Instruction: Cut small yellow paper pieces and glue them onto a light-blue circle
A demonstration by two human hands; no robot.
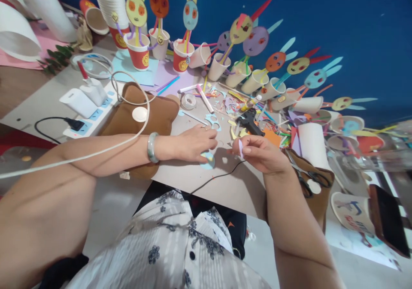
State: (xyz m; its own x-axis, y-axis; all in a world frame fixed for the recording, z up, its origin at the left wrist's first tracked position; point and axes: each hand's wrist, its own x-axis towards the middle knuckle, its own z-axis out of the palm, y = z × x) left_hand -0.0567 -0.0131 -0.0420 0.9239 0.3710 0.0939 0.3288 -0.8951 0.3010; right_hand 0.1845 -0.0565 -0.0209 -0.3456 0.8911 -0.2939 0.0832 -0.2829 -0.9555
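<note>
My left hand [195,143] rests palm down on the table, its fingers loosely bent and apart. Its thumb touches the edge of a light blue paper disc [208,162] with a yellowish patch on it. Just to the right, my right hand [262,152] pinches a small light purple paper piece [240,148] between thumb and fingertips, a little above the table. Behind that hand lies a black glue gun [249,122]. Scraps of cut paper [232,104] are scattered beyond both hands.
Paper cups with rabbit-faced figures, such as a red cup [138,57], line the back. A power strip [93,113] and a white cable [141,128] are at left. Scissors [304,175] lie on a brown pad [317,203] at right, near a phone [388,220]. A black cord [219,176] crosses the front.
</note>
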